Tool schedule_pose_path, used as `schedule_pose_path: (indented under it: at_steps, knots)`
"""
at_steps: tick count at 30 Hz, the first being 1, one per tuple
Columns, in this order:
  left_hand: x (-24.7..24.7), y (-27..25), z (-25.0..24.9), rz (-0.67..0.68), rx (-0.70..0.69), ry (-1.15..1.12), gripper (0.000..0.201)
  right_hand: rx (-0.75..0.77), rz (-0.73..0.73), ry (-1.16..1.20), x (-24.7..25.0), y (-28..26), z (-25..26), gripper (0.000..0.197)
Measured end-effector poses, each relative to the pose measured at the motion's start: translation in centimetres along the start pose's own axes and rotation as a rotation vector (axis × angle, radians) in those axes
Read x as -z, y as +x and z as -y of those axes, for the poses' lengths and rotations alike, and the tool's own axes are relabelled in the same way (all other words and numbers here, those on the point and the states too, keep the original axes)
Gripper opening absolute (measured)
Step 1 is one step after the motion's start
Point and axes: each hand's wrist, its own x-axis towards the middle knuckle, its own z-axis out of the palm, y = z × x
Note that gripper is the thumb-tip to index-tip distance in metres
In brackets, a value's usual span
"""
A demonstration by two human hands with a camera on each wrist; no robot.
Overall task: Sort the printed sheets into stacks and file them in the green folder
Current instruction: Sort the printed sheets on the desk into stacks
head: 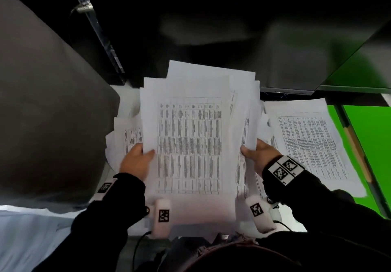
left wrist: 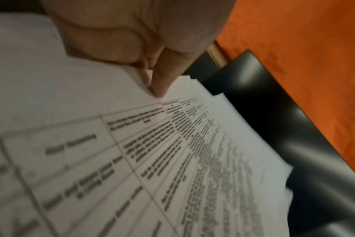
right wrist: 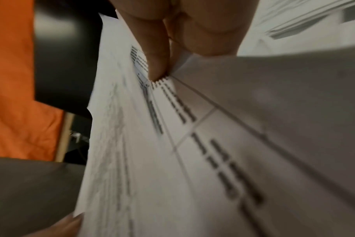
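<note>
A loose bundle of printed sheets (head: 190, 136) with tables of text is held up between both hands, its pages fanned unevenly. My left hand (head: 137, 159) grips the bundle's left edge, thumb on the top page; the left wrist view shows that thumb (left wrist: 160, 83) pressed on the sheets (left wrist: 172, 160). My right hand (head: 256, 153) grips the right edge, and in the right wrist view its thumb (right wrist: 156, 64) pinches the pages (right wrist: 192, 152). A separate stack of sheets (head: 309, 144) lies to the right on the open green folder (head: 372, 144). More sheets (head: 124, 136) lie under the left hand.
A dark monitor (head: 254, 38) stands behind the papers. A grey rounded chair back or cushion (head: 42, 112) fills the left side. A white surface (head: 31, 240) lies at the lower left. Cables (head: 137, 248) trail from the wrist cameras near my lap.
</note>
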Motion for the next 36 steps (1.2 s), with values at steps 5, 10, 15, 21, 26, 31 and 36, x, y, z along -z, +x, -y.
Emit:
schedule_pose_path:
  at_steps: [5, 10, 15, 21, 26, 31, 36]
  knots:
    - [-2.1, -0.6, -0.3, 0.170, 0.027, -0.050, 0.047, 0.031, 0.085, 0.047, -0.9, 0.0, 1.3, 0.033]
    - [-3.4, -2.4, -1.6, 0.099, -0.030, -0.125, 0.030, -0.079, -0.167, 0.113, -1.0, -0.4, 3.0, 0.056]
    - [-3.3, -3.2, -4.0, 0.010, -0.143, -0.186, 0.024, 0.235, -0.119, 0.006, -0.8, -3.3, 5.9, 0.027]
    - [-2.6, -4.2, -6.5, -0.024, -0.362, -0.419, 0.037, 0.524, -0.199, -0.006, -0.9, -3.2, 7.3, 0.038]
    - [-2.9, -4.0, -6.7, 0.033, -0.397, -0.382, 0.037, 0.517, -0.184, -0.052, -1.5, -2.8, 6.5, 0.015]
    - [-3.4, -4.0, -7.2, -0.063, -0.408, -0.354, 0.022, 0.490, -0.242, -0.110, -1.8, -2.6, 6.9, 0.019]
    - [-3.6, -5.4, -8.6, -0.077, -0.455, -0.417, 0.021, 0.553, -0.256, -0.078, -1.9, -3.3, 7.3, 0.019]
